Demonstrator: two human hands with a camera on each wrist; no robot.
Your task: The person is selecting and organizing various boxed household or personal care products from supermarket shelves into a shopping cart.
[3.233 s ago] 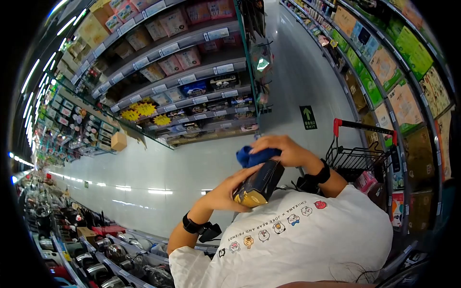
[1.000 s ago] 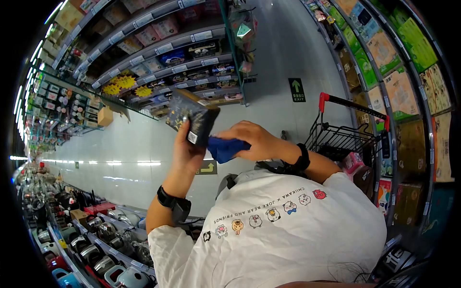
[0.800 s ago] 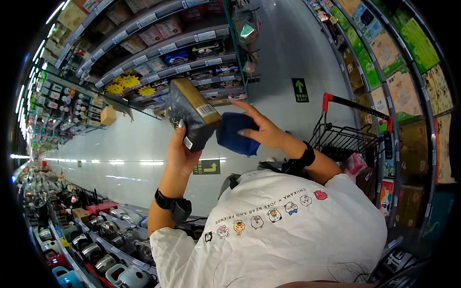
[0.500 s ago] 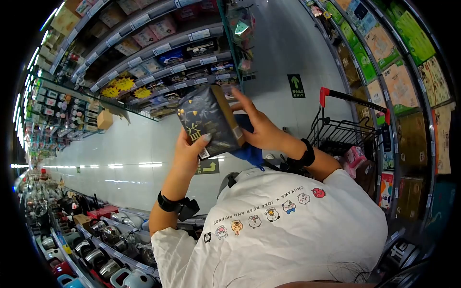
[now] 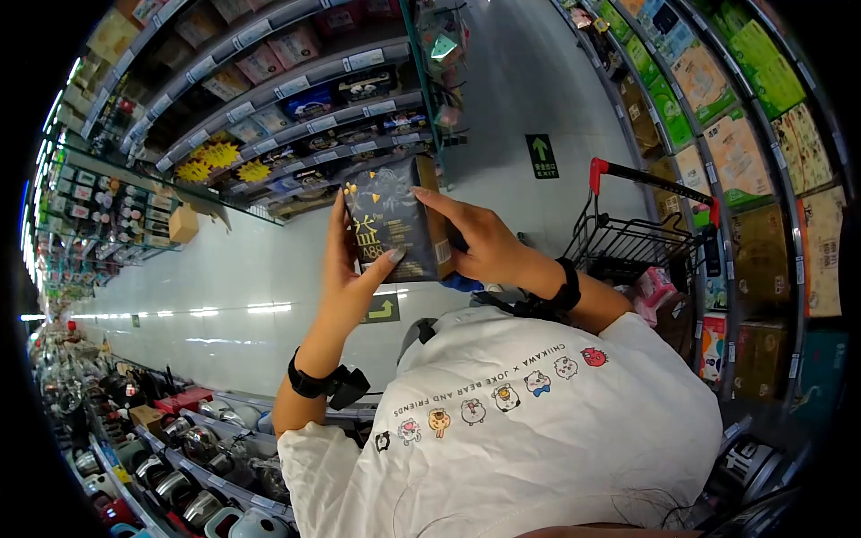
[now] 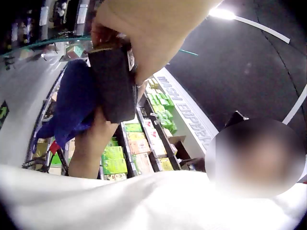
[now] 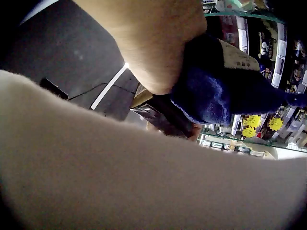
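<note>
A black box (image 5: 395, 220) with gold lettering and gold-brown sides is held up in front of the chest, its printed face toward the head camera. My left hand (image 5: 344, 273) grips its left side and lower edge, thumb on the printed face. At the right side, my right hand (image 5: 489, 244) holds a dark blue cloth (image 7: 206, 93) against the box, with the index finger reaching onto its upper right corner. In the head view most of the cloth is hidden behind the box and hand. The left wrist view shows the cloth hanging beside the box (image 6: 114, 84).
A black wire shopping cart (image 5: 628, 235) with a red-ended handle stands at the right, a pink package (image 5: 654, 287) in it. Stocked shelves (image 5: 269, 112) rise ahead, and another row of packages (image 5: 731, 152) lines the right. Kettles (image 5: 184, 484) fill a shelf at lower left.
The box was tilted with its side showing; it has turned so its printed face is toward the head camera. My right hand has brought the cloth from apart at the right against the box.
</note>
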